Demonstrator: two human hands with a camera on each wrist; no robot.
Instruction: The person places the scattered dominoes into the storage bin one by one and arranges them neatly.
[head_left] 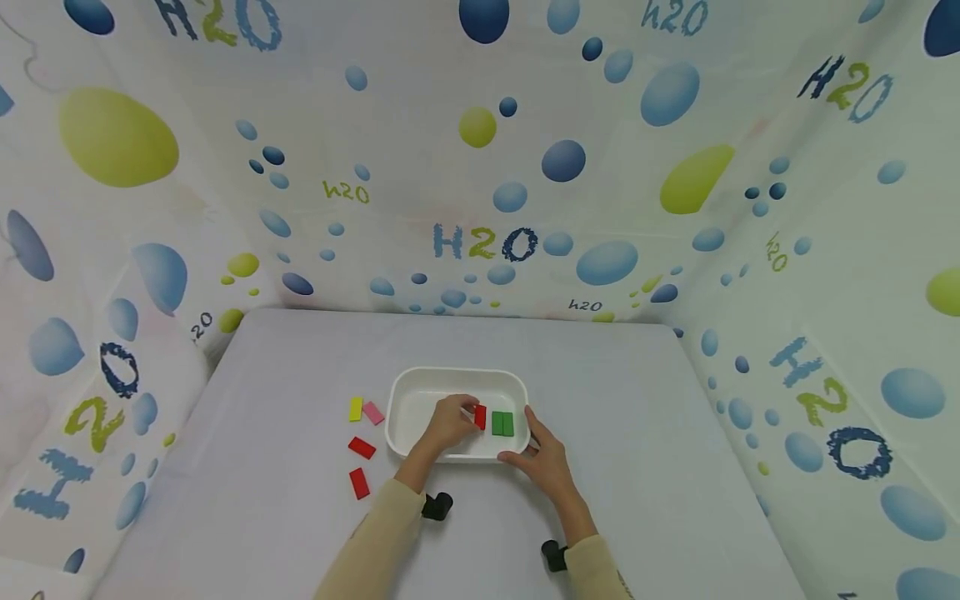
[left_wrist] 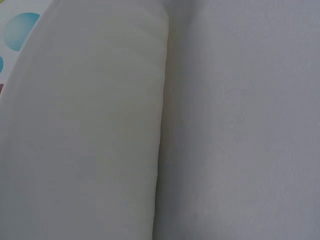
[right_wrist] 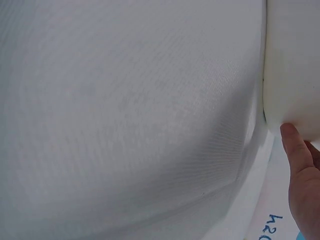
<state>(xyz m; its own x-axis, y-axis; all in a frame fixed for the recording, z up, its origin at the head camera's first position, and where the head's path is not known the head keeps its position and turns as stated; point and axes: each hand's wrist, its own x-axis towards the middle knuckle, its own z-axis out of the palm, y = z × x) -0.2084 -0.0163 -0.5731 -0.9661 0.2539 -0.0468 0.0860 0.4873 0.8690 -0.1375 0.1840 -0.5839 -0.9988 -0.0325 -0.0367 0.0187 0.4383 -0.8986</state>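
A white tray [head_left: 405, 425] with rounded corners stands in the middle of the table. Over its floor, my left hand [head_left: 450, 421] pinches a red block [head_left: 480, 417] between thumb and fingers. Just right of it, two green blocks [head_left: 502, 423] lie side by side in the tray. My right hand [head_left: 546, 460] grips the tray's front right corner, its thumb at the front wall and its fingers along the right side. In the right wrist view a digit of the right hand [right_wrist: 305, 180] touches the tray wall [right_wrist: 292, 65]. The left hand is out of its wrist view.
Left of the tray lie a yellow block [head_left: 356, 409], a pink block [head_left: 372, 412] and two more red blocks, one [head_left: 362, 447] behind the other [head_left: 359, 483]. The white table [head_left: 637, 467] is bordered by curtains [head_left: 420, 125] printed with bubbles.
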